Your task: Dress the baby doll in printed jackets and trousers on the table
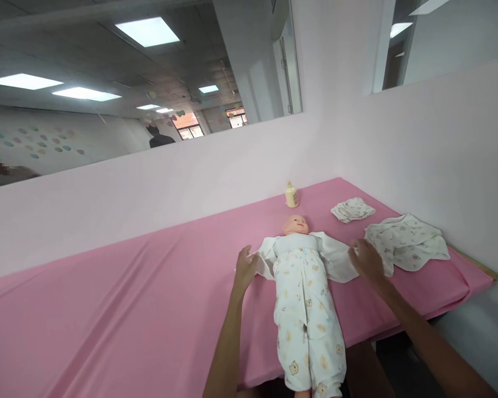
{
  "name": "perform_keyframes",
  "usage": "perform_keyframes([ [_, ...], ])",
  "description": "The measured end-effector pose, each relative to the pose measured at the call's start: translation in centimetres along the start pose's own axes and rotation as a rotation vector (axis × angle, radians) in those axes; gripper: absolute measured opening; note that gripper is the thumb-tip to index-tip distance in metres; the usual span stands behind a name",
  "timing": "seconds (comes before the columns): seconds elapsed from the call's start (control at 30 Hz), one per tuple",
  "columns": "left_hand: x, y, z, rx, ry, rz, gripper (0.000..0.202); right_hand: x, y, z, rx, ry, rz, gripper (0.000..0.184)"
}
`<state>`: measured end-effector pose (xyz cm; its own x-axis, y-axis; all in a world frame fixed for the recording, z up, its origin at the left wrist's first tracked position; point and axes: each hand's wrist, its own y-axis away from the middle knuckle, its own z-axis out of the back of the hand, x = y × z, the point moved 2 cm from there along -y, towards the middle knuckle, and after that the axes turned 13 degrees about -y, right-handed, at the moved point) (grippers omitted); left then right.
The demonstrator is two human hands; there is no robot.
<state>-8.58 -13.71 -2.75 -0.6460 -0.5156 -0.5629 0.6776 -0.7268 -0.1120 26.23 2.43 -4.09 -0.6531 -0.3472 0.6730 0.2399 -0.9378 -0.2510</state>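
Observation:
A baby doll lies on its back on the pink-covered table, head toward the wall. White trousers with a bear print cover its legs. A white shirt is on its upper body, and white sleeves stretch out to both sides. My left hand is closed at the end of the left-side white sleeve. Over on the other side, my right hand has its fingers curled together on the outer end of the right-side white sleeve. The fingertips of both hands are partly hidden.
A pale yellow pump bottle stands near the wall behind the doll. To the right lie a folded printed cloth and a spread printed garment. The pink cover has creases on the left. A mirror hangs above, reflecting people.

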Motion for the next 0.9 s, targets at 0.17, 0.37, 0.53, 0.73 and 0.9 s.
perform_keyframes([
  [0.17, -3.7, -0.8, -2.4, 0.067, -0.374, -0.073, 0.047, 10.0, 1.2, -5.0, 0.206, -0.110, 0.397, 0.025],
  [0.37, -3.6, -1.5, -3.4, -0.042, -0.512, -0.079, 0.027, 17.9, -1.0, -11.8, 0.521, 0.191, 0.637, 0.027],
  [0.53, -2.2, -1.4, -3.3, -0.087, -0.487, -0.011, 0.029, 20.0, -2.4, -15.1, 0.637, 0.294, 0.620, 0.043],
  [0.73, -0.8, -0.8, -2.2, -0.007, -0.591, 0.044, 0.031, 20.0, -2.6, -15.5, 0.674, 0.354, 0.625, 0.046],
  [0.9, 2.3, -0.1, -0.6, 0.131, -0.738, 0.087, 0.036, 19.0, -3.2, -13.4, 0.660, 0.332, 0.650, 0.052],
])
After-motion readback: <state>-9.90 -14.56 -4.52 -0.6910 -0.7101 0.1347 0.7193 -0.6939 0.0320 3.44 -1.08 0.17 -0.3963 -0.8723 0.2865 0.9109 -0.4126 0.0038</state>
